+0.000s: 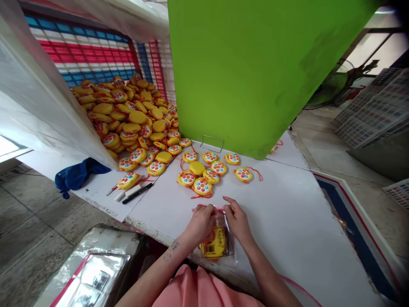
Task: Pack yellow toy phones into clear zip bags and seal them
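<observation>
A blue cloth (75, 175) and a black marker (137, 194) were seen at the left of the white table (287, 213). A clear bag (217, 243) holding a yellow toy was pinched at its top by the left hand (200, 222) and the right hand (237, 219), at the near table edge. Loose yellow toys (204, 172) lay just beyond.

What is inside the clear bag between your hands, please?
Inside the clear bag, a yellow item with a barcode shows; the left hand and right hand cover its top.

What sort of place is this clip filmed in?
Probably a toy-packing workshop: a heap of round yellow plastic toys on a white worktable, a clear plastic packet with a yellow card, stacked white crates.
</observation>
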A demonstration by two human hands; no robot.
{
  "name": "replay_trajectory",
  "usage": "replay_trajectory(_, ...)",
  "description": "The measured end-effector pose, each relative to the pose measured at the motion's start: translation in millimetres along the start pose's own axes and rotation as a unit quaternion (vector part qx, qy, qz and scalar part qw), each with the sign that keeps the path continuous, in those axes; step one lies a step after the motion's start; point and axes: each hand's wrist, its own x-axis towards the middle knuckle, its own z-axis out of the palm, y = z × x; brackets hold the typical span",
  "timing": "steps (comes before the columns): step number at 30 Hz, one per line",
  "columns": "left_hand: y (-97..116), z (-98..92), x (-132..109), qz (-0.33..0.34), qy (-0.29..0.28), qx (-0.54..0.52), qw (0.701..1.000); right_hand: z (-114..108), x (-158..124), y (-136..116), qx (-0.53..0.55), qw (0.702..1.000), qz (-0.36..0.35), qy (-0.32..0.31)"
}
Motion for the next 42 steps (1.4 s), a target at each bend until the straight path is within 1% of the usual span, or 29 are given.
replay_trajectory(1, 0, -2.4, -3, 0.004, 0.027, -0.018, 0.999, 0, -2, -4, 0.028, 1.0, 0.006, 0.004)
replay_trajectory(3, -5, -6.3, -9, 0.002, 0.101, -0.059, 0.993, 1, -6, -10, 0.077, 0.997, 0.016, 0.012)
replay_trajectory(4, -9, -7.4, -13, -0.012, 0.13, -0.09, 0.987, 1, -8, -12, 0.096, 0.995, 0.019, 0.017)
replay_trajectory(5, -14, -7.9, -15, -0.038, 0.144, -0.131, 0.98, 2, -10, -14, 0.11, 0.993, 0.02, 0.023)
replay_trajectory(6, -19, -7.5, -18, -0.072, 0.142, -0.174, 0.972, 2, -12, -15, 0.12, 0.992, 0.018, 0.029)
replay_trajectory(8, -27, -4.7, -21, -0.137, 0.108, -0.257, 0.951, 3, -15, -17, 0.133, 0.99, 0.01, 0.041)
replay_trajectory(9, -30, -2.5, -21, -0.158, 0.089, -0.295, 0.938, 4, -16, -17, 0.138, 0.989, 0.004, 0.047)
replay_trajectory(12, -31, 3.9, -20, -0.182, 0.047, -0.405, 0.895, 3, -15, -13, 0.132, 0.99, -0.016, 0.056)
replay_trajectory(14, -26, 5.5, -18, -0.189, 0.034, -0.456, 0.869, 1, -13, -9, 0.077, 0.993, -0.056, 0.077)
replay_trajectory(16, -20, 4.7, -16, -0.197, 0.031, -0.47, 0.86, -3, -11, -9, -0.022, 0.985, -0.135, 0.107)
replay_trajectory(18, -14, 2.6, -14, -0.205, 0.033, -0.469, 0.858, -5, -9, -15, -0.117, 0.961, -0.224, 0.109)
replay_trajectory(19, -11, 1.7, -14, -0.208, 0.032, -0.468, 0.858, -5, -9, -20, -0.15, 0.949, -0.26, 0.094)
replay_trajectory(21, -9, 0.3, -13, -0.197, 0.031, -0.461, 0.865, -1, -9, -33, -0.188, 0.931, -0.31, 0.051)
replay_trajectory(23, -8, -0.6, -12, -0.159, 0.029, -0.442, 0.882, 5, -9, -44, -0.217, 0.915, -0.34, 0.018)
replay_trajectory(26, -8, -2.4, -11, -0.097, 0.031, -0.374, 0.922, 14, -7, -54, -0.262, 0.897, -0.357, 0.002)
replay_trajectory(29, -7, -5.7, -11, -0.074, 0.04, -0.275, 0.958, 17, -5, -58, -0.285, 0.886, -0.366, 0.001)
replay_trajectory(31, -5, -8.1, -10, -0.071, 0.041, -0.225, 0.971, 18, -4, -59, -0.286, 0.885, -0.366, 0.004)
replay_trajectory(33, -3, -9.5, -10, -0.068, 0.032, -0.197, 0.978, 20, -2, -59, -0.272, 0.896, -0.351, 0.008)
replay_trajectory(35, -1, -8.9, -10, -0.057, 0.02, -0.194, 0.979, 22, 4, -54, -0.22, 0.923, -0.317, 0.016)
replay_trajectory(37, -4, -5.6, -9, -0.055, 0.009, -0.217, 0.974, 20, 12, -40, -0.144, 0.956, -0.253, 0.032)
replay_trajectory(39, -11, 0.1, -9, -0.088, 0.004, -0.261, 0.961, 8, 21, -17, -0.095, 0.979, -0.167, 0.065)
replay_trajectory(40, -17, 3.5, -8, -0.115, 0.005, -0.287, 0.951, -3, 24, -3, -0.09, 0.985, -0.123, 0.084)
replay_trajectory(42, -29, 10.3, -8, -0.177, 0.006, -0.347, 0.921, -34, 26, 28, -0.106, 0.985, -0.07, 0.119)
